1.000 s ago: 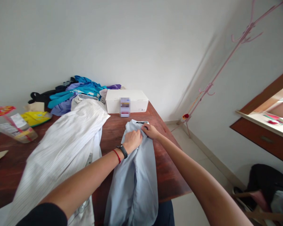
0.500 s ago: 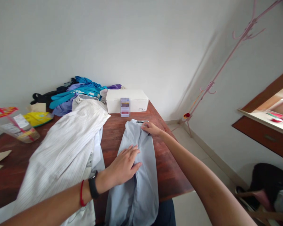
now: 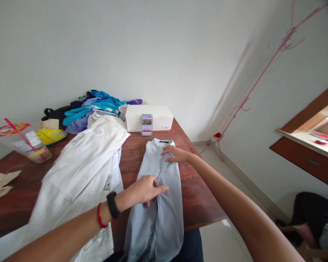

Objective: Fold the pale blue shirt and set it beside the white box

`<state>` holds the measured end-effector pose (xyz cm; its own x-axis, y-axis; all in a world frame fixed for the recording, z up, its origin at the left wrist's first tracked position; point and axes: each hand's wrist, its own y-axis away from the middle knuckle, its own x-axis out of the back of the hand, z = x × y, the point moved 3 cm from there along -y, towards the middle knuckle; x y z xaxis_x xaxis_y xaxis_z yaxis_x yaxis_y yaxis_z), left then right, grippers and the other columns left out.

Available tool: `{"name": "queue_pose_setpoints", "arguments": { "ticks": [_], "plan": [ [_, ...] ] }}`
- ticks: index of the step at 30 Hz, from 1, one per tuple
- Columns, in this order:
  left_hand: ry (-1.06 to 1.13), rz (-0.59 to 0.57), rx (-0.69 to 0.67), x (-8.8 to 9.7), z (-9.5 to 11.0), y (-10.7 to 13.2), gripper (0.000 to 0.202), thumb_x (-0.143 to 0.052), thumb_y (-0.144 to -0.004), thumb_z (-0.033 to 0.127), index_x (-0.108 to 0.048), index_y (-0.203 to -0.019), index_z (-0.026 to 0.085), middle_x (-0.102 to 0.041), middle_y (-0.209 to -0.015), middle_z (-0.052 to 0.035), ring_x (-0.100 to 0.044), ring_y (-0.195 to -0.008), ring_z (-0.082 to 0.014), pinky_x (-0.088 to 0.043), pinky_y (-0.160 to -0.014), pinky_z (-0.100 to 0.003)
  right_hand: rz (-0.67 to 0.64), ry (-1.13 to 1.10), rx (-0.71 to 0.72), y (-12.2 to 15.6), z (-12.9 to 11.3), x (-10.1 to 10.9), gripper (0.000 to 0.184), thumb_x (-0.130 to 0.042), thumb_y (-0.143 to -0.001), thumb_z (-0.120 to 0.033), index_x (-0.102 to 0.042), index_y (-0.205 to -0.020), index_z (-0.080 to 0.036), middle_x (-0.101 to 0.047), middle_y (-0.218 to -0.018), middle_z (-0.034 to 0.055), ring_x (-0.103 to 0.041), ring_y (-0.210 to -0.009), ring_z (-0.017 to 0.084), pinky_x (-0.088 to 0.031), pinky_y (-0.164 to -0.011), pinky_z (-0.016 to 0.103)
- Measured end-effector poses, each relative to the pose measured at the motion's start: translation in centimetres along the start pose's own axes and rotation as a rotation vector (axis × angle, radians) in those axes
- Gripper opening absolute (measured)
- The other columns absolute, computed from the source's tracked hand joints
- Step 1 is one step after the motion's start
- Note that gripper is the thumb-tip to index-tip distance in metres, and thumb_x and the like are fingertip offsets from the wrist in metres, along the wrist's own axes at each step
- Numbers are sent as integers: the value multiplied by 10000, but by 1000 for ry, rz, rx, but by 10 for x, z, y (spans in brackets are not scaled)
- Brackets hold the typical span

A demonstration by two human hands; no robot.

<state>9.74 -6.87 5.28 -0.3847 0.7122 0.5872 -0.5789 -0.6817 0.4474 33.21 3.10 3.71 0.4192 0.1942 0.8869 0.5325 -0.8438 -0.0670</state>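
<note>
A light blue-grey shirt (image 3: 168,203) lies folded lengthwise in front of me, its collar and dark label at the far end. My right hand (image 3: 176,154) rests on it just below the collar, fingers apart. Over the middle of the shirt is my left hand (image 3: 147,189), its thumb stretched out to the right and its fingers bent down toward the cloth, partly hidden; no cloth shows gripped between thumb and fingers. To the left, a white striped garment (image 3: 79,171) is spread over other pale cloth.
The wooden table (image 3: 196,193) ends at the right. Toward the wall stand a white box (image 3: 164,122), a blurred small packet (image 3: 147,125) and a clothes heap (image 3: 98,105). A plastic cup (image 3: 32,145) and yellow packet (image 3: 50,136) are left; a pink coat stand (image 3: 258,82) leans in view.
My left hand has gone from flat on the shirt to fingers bent down with the thumb out. My right hand has moved off the collar edge, slightly nearer me, fingers spreading.
</note>
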Motion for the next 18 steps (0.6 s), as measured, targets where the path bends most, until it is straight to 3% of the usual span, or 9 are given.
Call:
{"name": "queue_pose_setpoints", "arguments": {
  "ticks": [3, 5, 9, 13, 18],
  "plan": [
    [2, 11, -23, -2, 1, -9, 551, -591, -817, 734, -586, -894, 188, -718, -693, -35, -684, -482, -210, -421, -412, -252, -95, -24, 10, 1, 3, 7, 591, -846, -766, -292, -654, -1324, -251, -567, -1451, 95, -539, -1339, 281, -446, -1119, 422],
    [-41, 36, -39, -4, 2, -12, 542, -606, -807, 729, -604, -876, 191, -695, -636, -24, -685, -485, -222, -427, -425, -259, -129, 13, 3, 1, 3, 11, 611, -885, -717, -307, -667, -1287, -267, -567, -1455, 80, -539, -1335, 303, -459, -1105, 433],
    [-123, 106, -85, -9, 3, -16, 323, -664, -829, 516, -621, -837, 197, -652, -566, 2, -637, -452, -196, -421, -492, -267, -103, 158, -17, -3, -1, 8, 421, -867, -740, -230, -742, -1140, -267, -570, -1450, 88, -534, -1344, 334, -460, -1094, 476],
    [-62, 173, -228, -14, 0, -18, 97, -650, -807, 245, -610, -884, 200, -674, -686, 11, -636, -592, -162, -420, -589, -254, 6, 181, 24, -4, -3, 2, 165, -755, -851, -159, -791, -990, -239, -619, -1378, 105, -591, -1276, 301, -450, -1100, 478],
    [277, 208, -367, -21, -1, -15, 58, -597, -798, 197, -564, -846, 195, -574, -678, 28, -528, -635, -138, -377, -603, -252, 128, 80, 103, 1, 0, 10, 200, -672, -809, -46, -756, -906, -200, -700, -1245, 101, -657, -1128, 261, -506, -1003, 411]
  ]
}}
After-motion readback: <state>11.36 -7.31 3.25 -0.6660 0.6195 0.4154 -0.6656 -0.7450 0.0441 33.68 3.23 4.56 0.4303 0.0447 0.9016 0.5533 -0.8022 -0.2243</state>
